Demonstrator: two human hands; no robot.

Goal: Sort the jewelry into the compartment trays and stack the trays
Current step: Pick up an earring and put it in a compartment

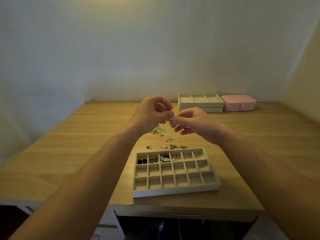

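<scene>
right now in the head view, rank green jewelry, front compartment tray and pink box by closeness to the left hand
1. green jewelry, just under the left hand, which pinches a clear strip
2. front compartment tray, nearer the person
3. pink box, far right by the wall

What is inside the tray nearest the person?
In the tray, four back-left cells hold black pieces, butterfly pieces, a black-white item, a small pale piece. Other cells look empty; nothing covers them.

Tray (partly filled), perhaps earrings beyond
</scene>
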